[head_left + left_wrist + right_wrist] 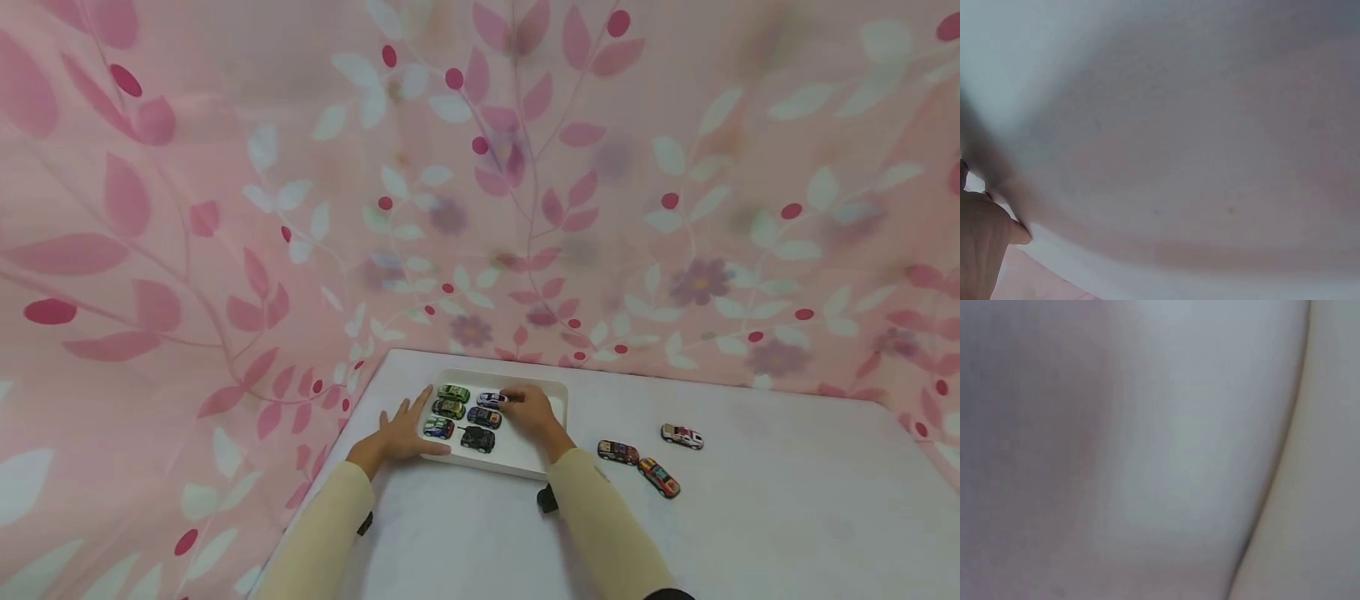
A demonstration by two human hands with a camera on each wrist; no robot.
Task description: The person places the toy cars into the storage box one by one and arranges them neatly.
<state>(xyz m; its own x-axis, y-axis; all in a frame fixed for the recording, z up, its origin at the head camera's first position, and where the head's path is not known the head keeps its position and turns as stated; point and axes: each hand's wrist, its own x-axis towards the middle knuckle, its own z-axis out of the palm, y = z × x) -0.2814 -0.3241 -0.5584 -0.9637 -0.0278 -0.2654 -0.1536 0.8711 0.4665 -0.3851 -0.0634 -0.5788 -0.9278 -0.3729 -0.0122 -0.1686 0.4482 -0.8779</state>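
White-and-purple toy car [492,400] sits inside the white tray [517,448], toward its far side, at the top of the right-hand column of vehicles. The right hand [531,413] reaches over the tray's right part, wrist bent so that the fingers point left; fingers and thumb appear to pinch the car's right end. Its forearm, in a cream sleeve [609,521], slants in from the lower right and crosses the tray's near edge.

The left hand [405,433] grasps nothing: it lies spread at the tray's left end, fingers fanned away from the body along that side, thumb stretched along the near rim. Its forearm rises from the lower left.

Just below the pinched car lie a dark blue car [484,417] and a black tank-like vehicle [477,439]; beside them, a green car [453,392] heads the left column. Both wrist views are mostly blurred pale surface; the left one shows part of the left hand at its edge.
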